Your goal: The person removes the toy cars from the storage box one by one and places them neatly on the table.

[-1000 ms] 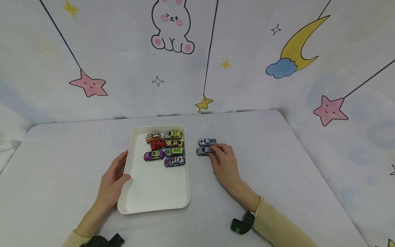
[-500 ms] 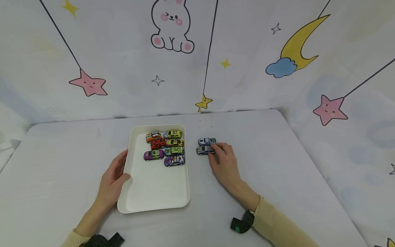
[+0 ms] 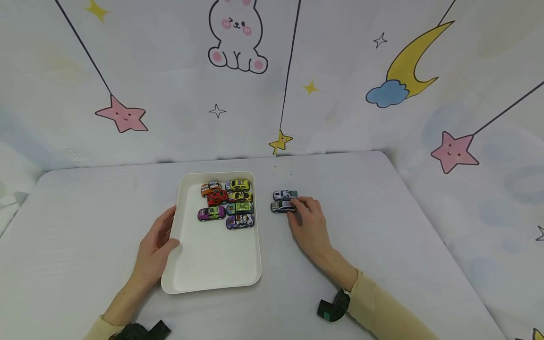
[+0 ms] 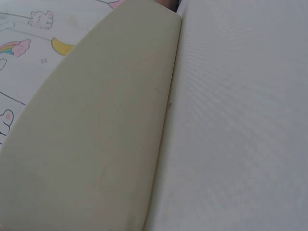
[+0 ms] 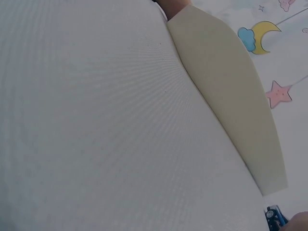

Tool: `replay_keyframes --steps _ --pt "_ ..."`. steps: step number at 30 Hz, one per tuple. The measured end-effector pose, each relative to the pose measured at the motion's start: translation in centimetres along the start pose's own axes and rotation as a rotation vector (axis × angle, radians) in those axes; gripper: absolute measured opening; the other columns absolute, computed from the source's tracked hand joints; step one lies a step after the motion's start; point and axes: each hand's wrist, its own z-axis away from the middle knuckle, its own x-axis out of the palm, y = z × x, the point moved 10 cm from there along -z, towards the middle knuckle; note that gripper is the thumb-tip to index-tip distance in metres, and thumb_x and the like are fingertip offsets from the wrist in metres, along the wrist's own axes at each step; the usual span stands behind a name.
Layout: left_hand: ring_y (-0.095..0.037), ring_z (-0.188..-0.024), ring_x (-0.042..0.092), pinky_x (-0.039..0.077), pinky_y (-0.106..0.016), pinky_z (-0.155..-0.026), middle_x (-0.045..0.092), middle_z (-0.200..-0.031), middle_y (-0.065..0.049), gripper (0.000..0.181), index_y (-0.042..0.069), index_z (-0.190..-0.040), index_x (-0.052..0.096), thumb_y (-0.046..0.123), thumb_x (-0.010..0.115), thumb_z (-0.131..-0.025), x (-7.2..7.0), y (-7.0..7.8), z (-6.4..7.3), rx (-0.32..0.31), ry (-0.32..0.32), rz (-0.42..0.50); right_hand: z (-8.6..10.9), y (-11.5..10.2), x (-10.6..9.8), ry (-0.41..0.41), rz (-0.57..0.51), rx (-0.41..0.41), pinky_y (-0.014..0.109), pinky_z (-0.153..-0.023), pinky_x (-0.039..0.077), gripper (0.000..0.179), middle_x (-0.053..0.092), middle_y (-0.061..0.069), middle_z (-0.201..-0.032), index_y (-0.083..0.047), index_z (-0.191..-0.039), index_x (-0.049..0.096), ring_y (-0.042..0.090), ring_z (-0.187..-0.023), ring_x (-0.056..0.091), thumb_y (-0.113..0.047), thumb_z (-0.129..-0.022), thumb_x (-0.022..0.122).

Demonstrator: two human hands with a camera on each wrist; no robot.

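Observation:
In the head view my left hand [image 3: 154, 255] grips the left side of a white tray [image 3: 212, 257], thumb over the rim. Several colourful toy cars lie inside at the tray's far right, among them a purple one [image 3: 211, 213], a red one [image 3: 217, 198] and an orange one [image 3: 210, 189]. To the right of the tray, on the table, my right hand [image 3: 313, 229] pinches the right end of a silver toy car [image 3: 280, 206]. Just behind it stands a white toy car [image 3: 284, 194]. The right wrist view catches part of the pinched car [image 5: 275, 217] beside a fingertip [image 5: 297, 223].
A white cloth covers the table [image 3: 361, 212], which meets a printed wall sheet [image 3: 335, 118] at the back. The tray's pale outer side [image 4: 96, 130] fills much of the left wrist view. Each wrist wears a black device, such as the right one [image 3: 335, 306].

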Motion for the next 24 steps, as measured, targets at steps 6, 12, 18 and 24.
replay_keyframes --steps 6,12,18,24 --pt "0.003 -0.133 0.045 0.036 -0.003 -0.099 0.042 -0.153 -0.023 0.071 0.011 -0.155 0.036 -0.012 0.050 -0.089 0.02 -0.45 0.00 -0.015 -0.007 -0.027 0.01 0.19 0.15 -0.013 -0.005 0.011 0.043 -0.085 0.053 0.030 0.062 0.014 -0.111 0.002 -0.113 0.070 0.030 -0.101 0.057 -0.003 -0.084 0.075" --pt "0.011 -0.130 0.042 0.036 -0.003 -0.100 0.042 -0.153 -0.023 0.071 0.010 -0.155 0.035 -0.012 0.050 -0.089 0.07 -0.49 -0.08 -0.008 -0.009 -0.025 0.08 0.24 0.22 -0.020 -0.001 0.014 0.044 -0.085 0.054 0.031 0.062 0.014 -0.111 0.002 -0.114 0.070 0.030 -0.102 0.057 -0.001 -0.084 0.074" --pt "0.011 -0.131 0.042 0.035 -0.003 -0.100 0.042 -0.153 -0.022 0.070 0.008 -0.154 0.035 -0.012 0.050 -0.089 0.08 -0.40 -0.17 -0.010 -0.010 -0.025 0.05 0.25 0.11 -0.014 0.004 0.025 0.043 -0.085 0.054 0.031 0.063 0.015 -0.112 0.003 -0.114 0.070 0.030 -0.103 0.057 0.000 -0.084 0.073" --pt "0.012 -0.130 0.042 0.035 -0.003 -0.100 0.042 -0.153 -0.024 0.070 0.005 -0.154 0.035 -0.014 0.049 -0.088 0.09 -0.32 -0.18 -0.009 -0.008 -0.021 0.02 0.19 0.01 -0.009 0.000 0.025 0.044 -0.085 0.054 0.031 0.063 0.015 -0.112 0.003 -0.115 0.070 0.030 -0.103 0.057 0.001 -0.084 0.072"
